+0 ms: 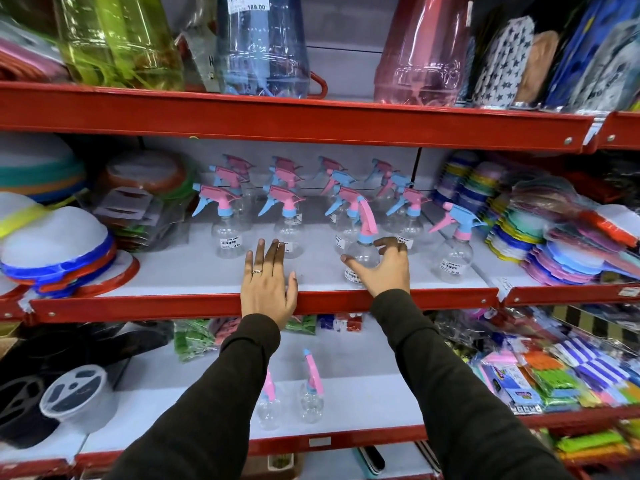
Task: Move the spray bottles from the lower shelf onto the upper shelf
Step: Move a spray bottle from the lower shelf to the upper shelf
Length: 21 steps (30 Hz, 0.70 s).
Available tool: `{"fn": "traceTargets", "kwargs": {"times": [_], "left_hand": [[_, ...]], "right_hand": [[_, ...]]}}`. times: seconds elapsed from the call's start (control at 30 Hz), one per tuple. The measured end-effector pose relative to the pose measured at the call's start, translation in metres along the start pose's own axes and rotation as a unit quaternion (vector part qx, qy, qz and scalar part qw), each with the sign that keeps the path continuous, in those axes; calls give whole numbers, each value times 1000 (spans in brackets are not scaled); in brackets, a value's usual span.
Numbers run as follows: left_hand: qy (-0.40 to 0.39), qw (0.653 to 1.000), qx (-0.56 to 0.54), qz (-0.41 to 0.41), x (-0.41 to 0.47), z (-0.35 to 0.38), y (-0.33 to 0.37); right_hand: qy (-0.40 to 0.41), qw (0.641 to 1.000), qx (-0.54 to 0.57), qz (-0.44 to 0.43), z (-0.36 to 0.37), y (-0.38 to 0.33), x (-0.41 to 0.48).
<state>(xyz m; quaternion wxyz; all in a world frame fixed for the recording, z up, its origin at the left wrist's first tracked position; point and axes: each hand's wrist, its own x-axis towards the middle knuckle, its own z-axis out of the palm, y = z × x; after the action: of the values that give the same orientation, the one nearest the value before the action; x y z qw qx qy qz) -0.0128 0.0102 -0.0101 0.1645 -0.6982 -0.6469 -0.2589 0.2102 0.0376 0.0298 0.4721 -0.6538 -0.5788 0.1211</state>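
Several clear spray bottles with pink and blue trigger heads stand in rows on the upper shelf (pixel 194 271). My right hand (pixel 384 268) is curled around one spray bottle (pixel 363 252) that stands near this shelf's front, thumb on its left and fingers on its right. Another bottle (pixel 453 247) stands alone to the right. My left hand (pixel 266 278) lies flat and open over the red front rail, holding nothing. Two spray bottles, one (pixel 268 405) and the other (pixel 311 396), stand on the lower shelf (pixel 363 403) between my forearms.
Stacked plastic bowls (pixel 55 251) fill the upper shelf's left end and coloured plates (pixel 554 258) its right. Large tinted jars (pixel 263 46) stand on the top shelf. Packets (pixel 540 379) and a black pan (pixel 52 393) flank the lower shelf.
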Motion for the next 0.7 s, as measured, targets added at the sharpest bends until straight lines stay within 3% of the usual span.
{"fn": "traceTargets", "kwargs": {"times": [0.33, 0.53, 0.7], "left_hand": [[0, 1000, -2, -4, -1, 0, 0], [-5, 1000, -2, -8, -2, -1, 1], [-1, 1000, -7, -10, -3, -2, 2]], "right_hand": [[-36, 999, 36, -19, 1, 0, 1], [1, 1000, -2, -2, 3, -2, -3], [-16, 1000, 9, -14, 5, -1, 0]]}}
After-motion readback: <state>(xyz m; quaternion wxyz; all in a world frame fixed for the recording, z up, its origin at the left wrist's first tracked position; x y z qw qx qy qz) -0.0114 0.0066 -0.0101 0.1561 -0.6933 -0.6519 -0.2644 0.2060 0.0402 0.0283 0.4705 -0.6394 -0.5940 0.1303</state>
